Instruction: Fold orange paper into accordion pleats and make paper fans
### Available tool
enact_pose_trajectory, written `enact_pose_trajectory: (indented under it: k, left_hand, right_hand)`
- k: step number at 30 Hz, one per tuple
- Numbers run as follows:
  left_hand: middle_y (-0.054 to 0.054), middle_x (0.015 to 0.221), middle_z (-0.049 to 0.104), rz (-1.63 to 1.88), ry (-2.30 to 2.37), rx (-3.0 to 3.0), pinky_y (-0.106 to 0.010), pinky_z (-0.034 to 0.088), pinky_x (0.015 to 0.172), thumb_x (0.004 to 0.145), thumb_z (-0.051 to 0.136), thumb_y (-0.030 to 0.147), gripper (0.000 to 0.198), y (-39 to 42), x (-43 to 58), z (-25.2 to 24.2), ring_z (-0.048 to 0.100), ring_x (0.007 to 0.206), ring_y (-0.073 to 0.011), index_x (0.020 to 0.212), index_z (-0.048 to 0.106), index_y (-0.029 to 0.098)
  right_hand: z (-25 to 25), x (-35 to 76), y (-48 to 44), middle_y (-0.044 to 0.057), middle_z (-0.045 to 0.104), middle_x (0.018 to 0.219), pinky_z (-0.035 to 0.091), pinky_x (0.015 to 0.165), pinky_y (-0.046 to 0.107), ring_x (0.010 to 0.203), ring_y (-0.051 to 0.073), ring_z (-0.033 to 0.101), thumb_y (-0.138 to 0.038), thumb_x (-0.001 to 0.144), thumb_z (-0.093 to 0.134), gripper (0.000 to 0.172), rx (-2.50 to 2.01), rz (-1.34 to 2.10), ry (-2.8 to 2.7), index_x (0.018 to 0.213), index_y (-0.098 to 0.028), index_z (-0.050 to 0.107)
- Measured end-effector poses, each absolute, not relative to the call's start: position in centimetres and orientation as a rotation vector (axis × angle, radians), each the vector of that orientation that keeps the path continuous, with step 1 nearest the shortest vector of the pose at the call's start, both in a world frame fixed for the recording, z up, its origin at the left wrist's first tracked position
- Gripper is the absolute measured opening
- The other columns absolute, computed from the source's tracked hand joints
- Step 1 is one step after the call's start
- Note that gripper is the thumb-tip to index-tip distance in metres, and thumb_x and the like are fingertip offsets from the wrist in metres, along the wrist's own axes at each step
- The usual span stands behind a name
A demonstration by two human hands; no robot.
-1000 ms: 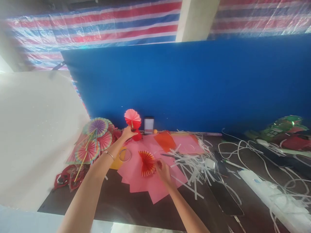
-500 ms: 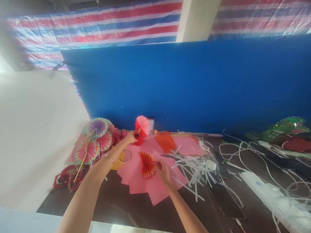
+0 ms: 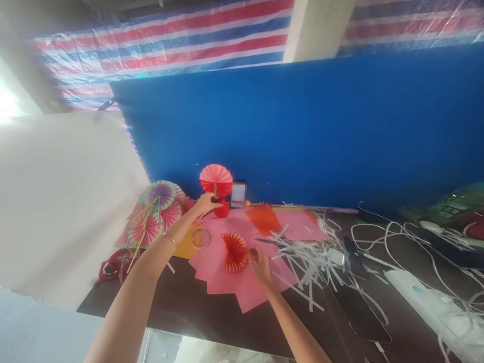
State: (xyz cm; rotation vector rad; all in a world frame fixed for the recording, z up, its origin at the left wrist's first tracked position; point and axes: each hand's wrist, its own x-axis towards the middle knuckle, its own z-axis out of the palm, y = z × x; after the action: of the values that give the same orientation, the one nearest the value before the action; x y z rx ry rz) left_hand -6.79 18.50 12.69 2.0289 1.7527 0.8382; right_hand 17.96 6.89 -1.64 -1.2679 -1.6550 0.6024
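Note:
My left hand (image 3: 207, 202) is closed round the lower end of a round pleated paper fan (image 3: 216, 176), pale pink above and red below, which stands upright over the fingers. Just under those fingers sits a red rounded thing (image 3: 222, 208), partly hidden by the hand. On a stack of pink paper sheets (image 3: 223, 282) lies an orange-red pleated paper fan (image 3: 235, 253) with yellowish fold edges, spread partway. My right hand (image 3: 260, 264) is at its right edge, fingers curled together; whether they grip the fan is unclear. A metal hoop (image 3: 200, 238) lies left of the orange-red fan.
Finished fans on sticks (image 3: 161, 196) stand at the left. White paper strips (image 3: 306, 257) heap right of the pink sheets, by a dark phone (image 3: 359, 307) and tangled white cables (image 3: 393, 232). A small screen (image 3: 238, 194) leans against the blue panel (image 3: 264, 126).
The pink and red fan in my left hand has risen and turned to face me more fully. My right hand stays by the orange-red fan. The whole view has shifted slightly.

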Motion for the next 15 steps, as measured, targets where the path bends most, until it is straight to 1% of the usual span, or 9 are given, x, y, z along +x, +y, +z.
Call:
enact_pose_trajectory:
  k: [3,5,7,9,11,12,13,15]
  left_hand:
    - [-0.006,0.089,0.068,0.860,1.713,2.020,-0.027,0.045,0.074,0.062,0.071,0.042,0.035,17.7,-6.4,14.6,0.061,0.082,-0.0206,0.082,0.064,0.015]
    - [-0.005,0.086,0.067,0.887,1.720,1.993,-0.026,0.044,0.070,0.060,0.070,0.046,0.037,16.9,-6.0,16.0,0.060,0.079,-0.0195,0.079,0.064,0.015]
    - [-0.004,0.083,0.066,0.887,1.754,1.973,-0.025,0.043,0.065,0.061,0.068,0.050,0.039,15.9,-5.4,17.4,0.059,0.076,-0.0186,0.077,0.063,0.015]
    - [-0.003,0.079,0.064,0.895,1.746,1.967,-0.024,0.041,0.061,0.061,0.067,0.052,0.040,14.7,-4.6,18.7,0.058,0.072,-0.0171,0.076,0.062,0.015]
    - [-0.002,0.075,0.063,0.904,1.692,1.988,-0.023,0.040,0.060,0.064,0.064,0.052,0.038,13.6,-3.7,19.8,0.057,0.068,-0.0158,0.075,0.062,0.016]
    - [-0.002,0.073,0.062,0.908,1.679,1.994,-0.024,0.039,0.059,0.065,0.063,0.053,0.038,13.0,-3.2,20.3,0.056,0.066,-0.0152,0.074,0.061,0.016]
    - [-0.002,0.071,0.061,0.915,1.682,1.994,-0.024,0.038,0.057,0.065,0.063,0.054,0.039,12.5,-2.8,20.6,0.055,0.065,-0.0150,0.073,0.061,0.016]
    - [-0.002,0.073,0.062,0.922,1.659,2.016,-0.024,0.038,0.057,0.064,0.063,0.055,0.041,11.6,-2.0,21.1,0.055,0.066,-0.0156,0.075,0.061,0.016]
  right_hand:
    - [-1.7,17.8,6.4,0.007,0.062,0.084,0.042,0.083,0.045,0.088,0.026,0.056,-0.025,0.076,0.046,0.011,-1.242,0.507,-1.694,0.078,-0.022,0.056]
    - [-1.7,17.6,6.0,0.008,0.062,0.091,0.036,0.090,0.049,0.096,0.028,0.053,-0.024,0.075,0.048,0.013,-1.198,0.435,-1.745,0.083,-0.023,0.058]
    - [-1.4,17.4,5.7,0.008,0.060,0.097,0.035,0.092,0.051,0.100,0.028,0.051,-0.024,0.075,0.049,0.016,-1.151,0.391,-1.767,0.087,-0.023,0.059]
    - [-0.5,17.0,5.7,0.009,0.057,0.102,0.037,0.092,0.050,0.103,0.028,0.049,-0.027,0.077,0.049,0.018,-1.126,0.382,-1.753,0.092,-0.022,0.058]
    - [1.2,16.5,6.0,0.010,0.054,0.108,0.040,0.091,0.048,0.106,0.026,0.048,-0.032,0.081,0.046,0.024,-1.104,0.408,-1.723,0.099,-0.020,0.055]
    - [2.2,16.2,6.3,0.011,0.052,0.111,0.039,0.093,0.047,0.109,0.026,0.047,-0.034,0.082,0.046,0.026,-1.079,0.462,-1.684,0.103,-0.020,0.054]
    - [3.4,15.8,6.6,0.011,0.051,0.114,0.039,0.094,0.047,0.110,0.026,0.047,-0.036,0.082,0.049,0.031,-1.052,0.527,-1.656,0.107,-0.020,0.052]
    - [5.9,15.2,7.2,0.011,0.046,0.123,0.039,0.095,0.046,0.114,0.025,0.046,-0.040,0.077,0.058,0.046,-1.029,0.675,-1.554,0.118,-0.023,0.046]
